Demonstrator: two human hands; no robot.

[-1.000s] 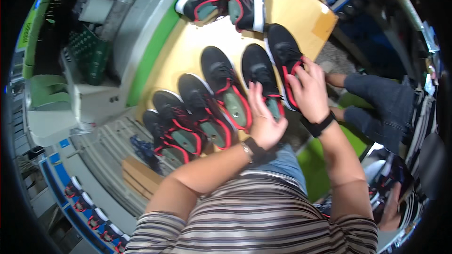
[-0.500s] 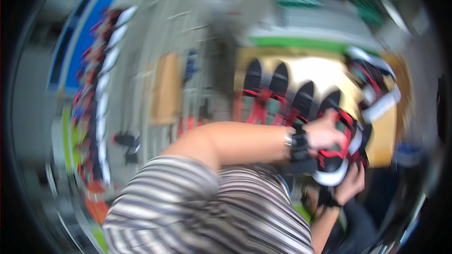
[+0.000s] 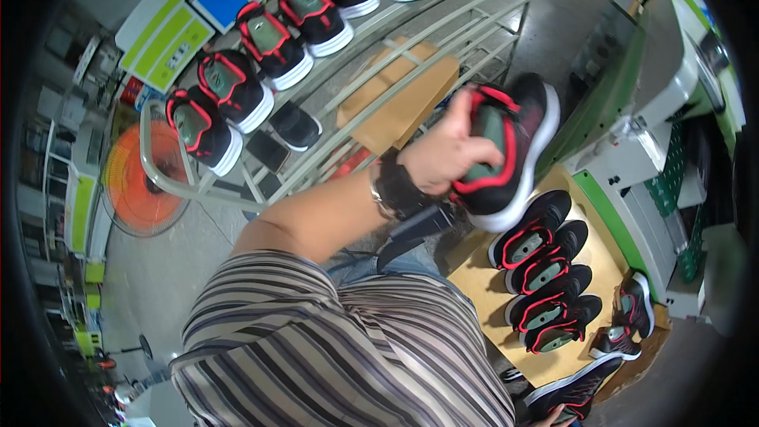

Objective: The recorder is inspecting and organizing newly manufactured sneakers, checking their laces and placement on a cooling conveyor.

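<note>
My left hand (image 3: 449,150) is closed on the collar of a black sneaker (image 3: 523,146) with red trim, a grey-green inside and a white sole. It holds this shoe tilted in the air, between the rack and the table. At the bottom edge, the fingers of my right hand (image 3: 558,416) are bent at the opening of another black and red sneaker (image 3: 575,386) with a pale sole. Most of that hand is cut off by the frame. Several black and red shoes (image 3: 545,273) stand in a row on the yellowish tabletop (image 3: 482,281).
A metal rack (image 3: 411,63) at the upper left carries a row of sneakers (image 3: 273,43). Beneath it lies a brown cardboard piece (image 3: 395,99). An orange fan (image 3: 142,178) stands left of the rack. Two sneakers (image 3: 628,320) rest near the table's right edge, beside a grey-green machine (image 3: 617,95).
My left hand has lifted one sneaker off to the left, away from the other. My right hand is now at the bottom edge with the second sneaker. The view has turned toward the rack.
</note>
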